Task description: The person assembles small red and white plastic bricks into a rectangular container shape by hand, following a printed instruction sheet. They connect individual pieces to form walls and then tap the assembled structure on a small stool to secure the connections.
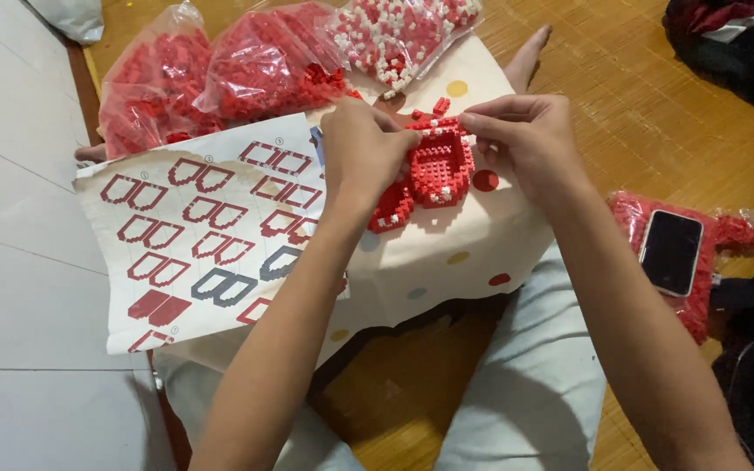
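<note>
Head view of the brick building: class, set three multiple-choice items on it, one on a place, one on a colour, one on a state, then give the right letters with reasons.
1. Where does the phone lie?
A. on a red bag of bricks
B. on the instruction sheet
C. in the left hand

2. What colour is most of the brick model?
A. blue
B. red
C. green

3. How is the model held?
A. by no hand
B. by the right hand alone
C. by both hands

Answers: 1 A, the dark phone rests on the red bag at the right. 2 B, it is red with a few white bricks. 3 C, fingers of both hands touch it.
</note>
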